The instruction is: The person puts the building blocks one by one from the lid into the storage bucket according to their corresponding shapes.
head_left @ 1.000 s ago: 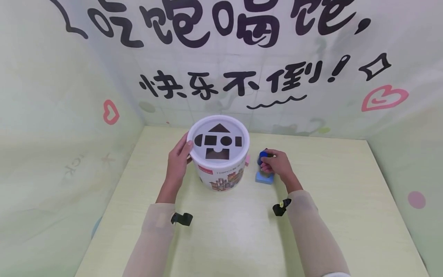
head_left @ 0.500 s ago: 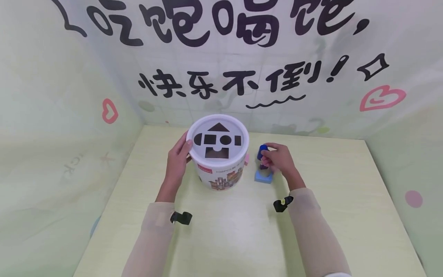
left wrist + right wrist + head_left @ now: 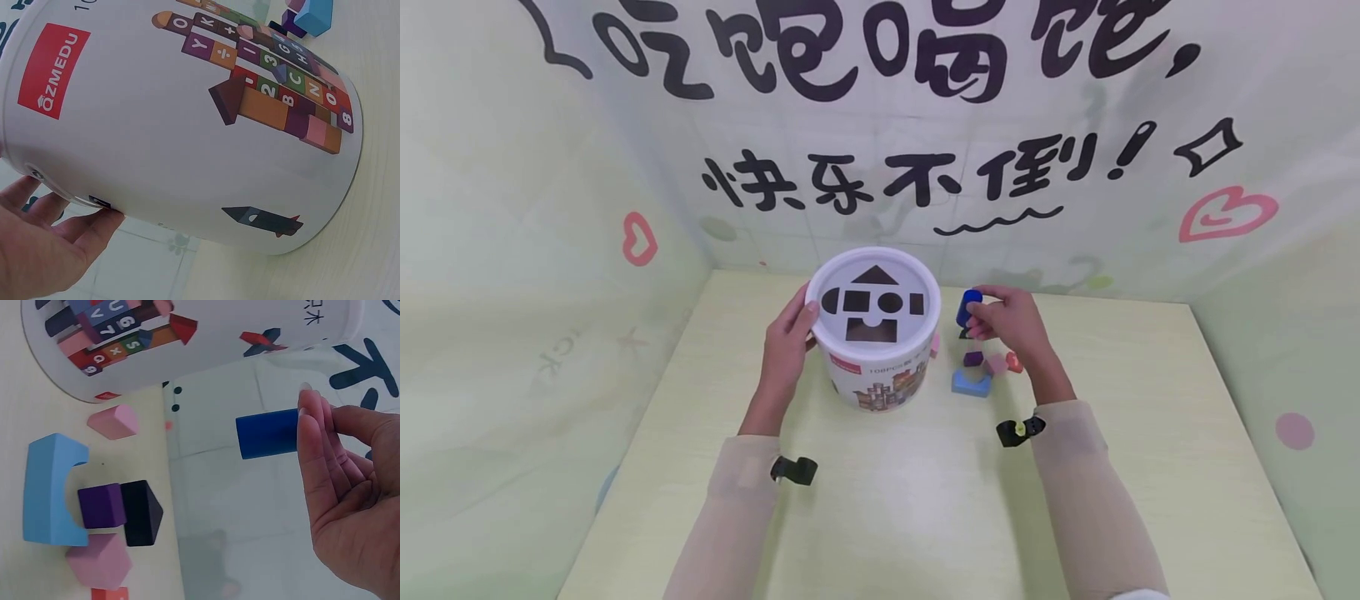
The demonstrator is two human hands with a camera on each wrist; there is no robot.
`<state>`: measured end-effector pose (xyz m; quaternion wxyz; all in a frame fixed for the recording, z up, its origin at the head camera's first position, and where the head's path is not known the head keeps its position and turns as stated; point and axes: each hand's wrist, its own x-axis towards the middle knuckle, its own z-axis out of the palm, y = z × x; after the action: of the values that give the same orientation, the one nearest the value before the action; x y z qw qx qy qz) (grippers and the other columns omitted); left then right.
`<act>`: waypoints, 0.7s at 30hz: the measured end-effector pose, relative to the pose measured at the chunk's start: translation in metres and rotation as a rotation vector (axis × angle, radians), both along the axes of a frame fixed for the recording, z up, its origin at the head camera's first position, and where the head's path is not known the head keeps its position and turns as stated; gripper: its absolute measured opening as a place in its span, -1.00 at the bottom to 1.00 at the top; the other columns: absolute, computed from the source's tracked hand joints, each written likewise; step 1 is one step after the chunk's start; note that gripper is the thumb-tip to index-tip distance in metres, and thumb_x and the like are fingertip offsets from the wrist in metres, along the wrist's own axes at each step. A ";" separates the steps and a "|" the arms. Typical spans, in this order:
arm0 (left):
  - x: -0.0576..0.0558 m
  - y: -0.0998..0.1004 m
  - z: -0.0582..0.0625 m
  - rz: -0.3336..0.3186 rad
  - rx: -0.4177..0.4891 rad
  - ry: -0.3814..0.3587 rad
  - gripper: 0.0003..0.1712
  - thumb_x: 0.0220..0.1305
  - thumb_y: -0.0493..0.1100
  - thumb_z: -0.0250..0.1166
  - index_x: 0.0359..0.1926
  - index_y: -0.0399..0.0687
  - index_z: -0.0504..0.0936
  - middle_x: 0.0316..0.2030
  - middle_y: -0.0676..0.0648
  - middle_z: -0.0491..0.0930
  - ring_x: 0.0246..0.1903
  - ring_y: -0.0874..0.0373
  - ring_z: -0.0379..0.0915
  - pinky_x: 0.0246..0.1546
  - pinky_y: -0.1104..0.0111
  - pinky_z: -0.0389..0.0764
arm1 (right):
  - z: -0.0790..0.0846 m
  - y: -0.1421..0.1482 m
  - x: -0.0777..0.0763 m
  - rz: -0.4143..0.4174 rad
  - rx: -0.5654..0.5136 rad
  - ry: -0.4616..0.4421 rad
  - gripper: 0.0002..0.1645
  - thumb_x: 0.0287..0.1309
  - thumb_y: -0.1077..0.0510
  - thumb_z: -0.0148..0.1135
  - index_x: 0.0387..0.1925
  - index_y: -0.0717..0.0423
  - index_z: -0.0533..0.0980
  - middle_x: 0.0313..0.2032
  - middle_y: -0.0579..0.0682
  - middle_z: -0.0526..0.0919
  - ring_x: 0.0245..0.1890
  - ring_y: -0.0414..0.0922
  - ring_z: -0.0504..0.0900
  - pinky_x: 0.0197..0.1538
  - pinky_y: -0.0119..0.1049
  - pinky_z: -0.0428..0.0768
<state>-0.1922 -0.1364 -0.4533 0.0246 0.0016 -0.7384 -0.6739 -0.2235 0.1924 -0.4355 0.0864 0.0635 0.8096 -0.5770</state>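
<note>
A white toy bucket [image 3: 880, 379] stands upright, its lid [image 3: 917, 279] cut with shaped holes. My left hand [image 3: 785, 346] holds the bucket's left side, thumb on the lid rim and fingers along the wall. To the right, my right hand [image 3: 1011, 321] pinches a blue cylinder block [image 3: 269, 434] between thumb and fingers, raised above the table. Below that hand lie a light blue arch block [image 3: 47, 500], a purple cube [image 3: 101, 506], a black triangular block [image 3: 142, 515], a pink block [image 3: 99, 561] and a red block [image 3: 1013, 362].
Close to the bucket's base lies another pink block [image 3: 114, 422]. The pale wooden table [image 3: 895, 517] is bordered by printed fabric walls [image 3: 1262, 275] at the back and sides.
My right hand has lifted the blue cylinder up and away from the other blocks, uncovering the purple, pink and red ones. My left hand stays on the bucket.
</note>
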 end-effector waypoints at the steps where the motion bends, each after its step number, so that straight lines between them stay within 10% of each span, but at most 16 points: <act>1: 0.000 0.000 0.000 -0.001 -0.002 -0.002 -0.45 0.39 0.24 0.09 0.37 0.43 0.35 0.30 0.04 0.44 0.18 0.03 0.47 0.16 0.09 0.54 | 0.005 -0.001 0.000 0.003 0.009 0.006 -0.47 0.28 0.14 0.23 0.26 0.18 0.44 -0.44 0.11 0.69 -0.54 -0.14 0.69 -0.28 -0.24 0.74; 21: 0.000 0.000 0.001 -0.003 0.019 0.005 -0.47 0.42 0.18 0.08 0.37 0.39 0.36 0.31 0.05 0.43 0.18 0.03 0.47 0.17 0.09 0.53 | 0.082 -0.019 0.021 0.026 -0.035 0.220 -0.49 0.23 0.15 0.30 0.20 0.16 0.50 -0.51 0.05 0.70 -0.57 -0.11 0.70 -0.35 -0.27 0.73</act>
<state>-0.1924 -0.1364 -0.4524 0.0255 -0.0008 -0.7318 -0.6810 -0.2025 0.1738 -0.3533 0.0056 -0.0121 0.8049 -0.5933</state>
